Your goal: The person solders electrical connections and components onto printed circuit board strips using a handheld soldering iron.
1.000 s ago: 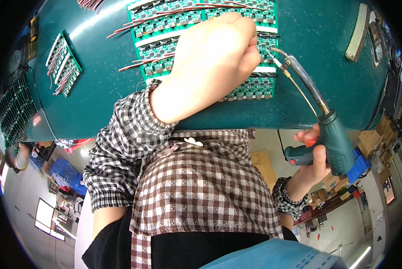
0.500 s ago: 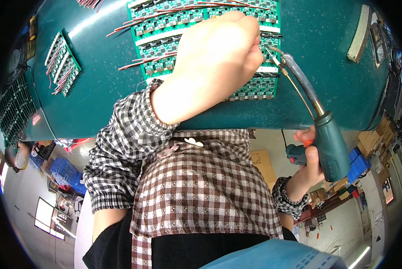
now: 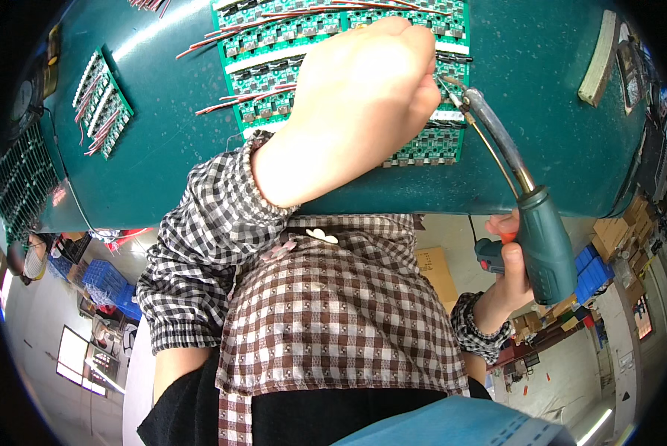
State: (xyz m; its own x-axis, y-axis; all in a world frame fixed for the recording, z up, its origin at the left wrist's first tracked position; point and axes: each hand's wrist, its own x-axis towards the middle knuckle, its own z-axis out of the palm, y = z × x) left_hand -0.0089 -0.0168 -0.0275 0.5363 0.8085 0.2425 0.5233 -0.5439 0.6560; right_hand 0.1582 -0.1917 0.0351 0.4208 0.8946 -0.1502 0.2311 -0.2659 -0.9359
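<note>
Green soldering gun (image 3: pixel 545 241) tilted, tip at green circuit panel (image 3: pixel 274 44).

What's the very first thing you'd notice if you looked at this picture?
Probably the big left hand in the upper middle, resting on a green circuit board panel with thin red wires on the dark green table. Next, on the right, the right hand grips a dark green soldering gun, its metal tip reaching up to the left hand's fingers.
</note>
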